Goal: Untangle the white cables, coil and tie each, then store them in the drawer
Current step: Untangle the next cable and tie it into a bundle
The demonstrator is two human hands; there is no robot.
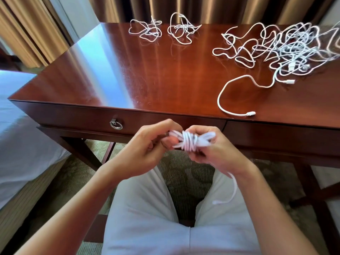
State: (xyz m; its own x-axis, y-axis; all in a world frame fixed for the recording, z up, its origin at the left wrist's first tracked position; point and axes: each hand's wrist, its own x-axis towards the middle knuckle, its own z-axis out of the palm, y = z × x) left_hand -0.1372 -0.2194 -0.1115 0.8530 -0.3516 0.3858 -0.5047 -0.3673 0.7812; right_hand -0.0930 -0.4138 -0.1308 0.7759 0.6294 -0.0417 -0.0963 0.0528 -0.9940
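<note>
In front of the desk, above my lap, both hands hold a coiled white cable [190, 141] with several turns wound round its middle. My left hand [147, 146] pinches the coil's left end. My right hand [213, 151] grips the right end, and the cable's loose tail [232, 190] hangs below that wrist. A big tangle of white cables [292, 46] lies on the desk at the right. Two small loose cables [147, 29] [181, 27] lie at the back. The drawer [117, 119] with a ring pull [116, 124] is closed.
The glossy wooden desk [147, 76] stands before brown curtains. One cable end [237, 100] curves near the desk's front edge. A bed [24, 129] stands at the left. My knees in white trousers sit under the desk edge.
</note>
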